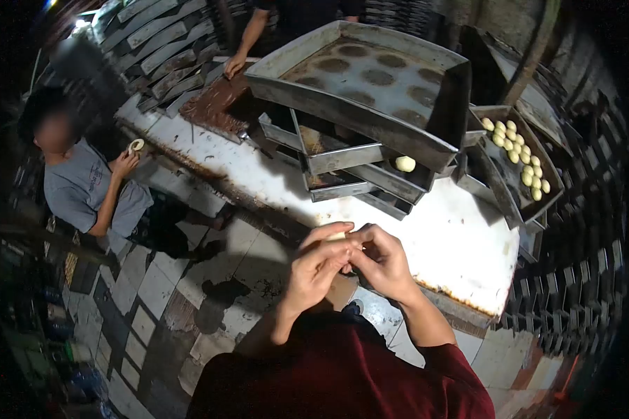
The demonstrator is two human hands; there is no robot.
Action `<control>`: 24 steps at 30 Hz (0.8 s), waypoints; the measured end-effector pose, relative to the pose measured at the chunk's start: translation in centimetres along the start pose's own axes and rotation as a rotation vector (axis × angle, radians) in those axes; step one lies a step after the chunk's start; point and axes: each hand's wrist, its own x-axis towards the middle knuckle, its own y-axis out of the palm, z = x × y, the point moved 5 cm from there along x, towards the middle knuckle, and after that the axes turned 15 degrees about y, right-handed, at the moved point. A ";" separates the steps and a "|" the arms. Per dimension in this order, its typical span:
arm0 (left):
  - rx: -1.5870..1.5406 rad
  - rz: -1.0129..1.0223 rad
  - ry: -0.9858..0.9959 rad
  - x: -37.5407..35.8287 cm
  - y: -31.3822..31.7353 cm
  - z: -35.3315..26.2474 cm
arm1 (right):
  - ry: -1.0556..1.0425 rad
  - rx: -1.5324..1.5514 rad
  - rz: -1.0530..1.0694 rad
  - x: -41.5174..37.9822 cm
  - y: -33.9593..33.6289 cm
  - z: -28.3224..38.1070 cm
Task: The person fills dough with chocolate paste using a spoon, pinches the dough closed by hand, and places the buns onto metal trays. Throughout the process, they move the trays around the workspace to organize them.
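Both my hands meet in front of my chest, just over the near edge of the white work surface (pixel 461 262). Between them shows a small piece of pale dough (pixel 337 237), mostly covered by fingers. My left hand (pixel 318 269) curls round it from the left. My right hand (pixel 383 262) has its thumb and fingers bent against the same piece. Beyond my hands, a pale dough ball (pixel 405 164) sits at the corner of the stacked metal trays (pixel 349 162).
A large empty tray (pixel 360 105) tops the stack. At right, another tray (pixel 500 188) holds several dough balls (pixel 526 159). Brown filling (pixel 213 105) lies at the back near a co-worker's hand (pixel 235 66). A person (pixel 94 164) at left holds a pale ring-shaped piece (pixel 136 146).
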 end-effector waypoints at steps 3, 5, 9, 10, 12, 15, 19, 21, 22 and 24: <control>-0.303 -0.446 -0.244 -0.6 0.4 2.1 | -0.358 -0.189 -0.045 -0.4 0.8 2.1; -0.446 -0.468 -0.265 -0.1 0.4 2.9 | -0.553 -0.307 -0.139 -0.6 1.1 2.8; -0.190 -0.156 -0.059 1.3 1.1 2.0 | -0.470 -0.111 -0.112 1.9 -1.2 3.2; -0.132 -0.105 -0.022 1.8 0.9 1.4 | -0.363 0.051 -0.057 2.5 -1.2 2.3; -0.084 -0.059 0.011 2.2 0.2 1.8 | -0.247 0.204 -0.005 3.5 -0.8 1.5; 0.043 -0.056 0.105 2.3 -1.1 3.5 | -0.317 0.115 -0.027 4.4 0.9 2.2; -0.525 -0.596 -0.252 3.8 -3.2 6.8 | -0.712 -0.531 -0.330 4.9 4.8 3.7; -0.568 -0.314 -0.081 5.8 -3.3 6.9 | -0.676 -0.509 -0.429 6.9 5.7 2.8; -0.563 -0.083 -0.116 6.6 -3.3 6.5 | -0.750 -0.346 -0.389 8.3 5.5 3.6; -0.776 0.044 -0.007 8.0 -3.3 5.0 | -0.833 -0.307 -0.364 10.5 4.4 7.3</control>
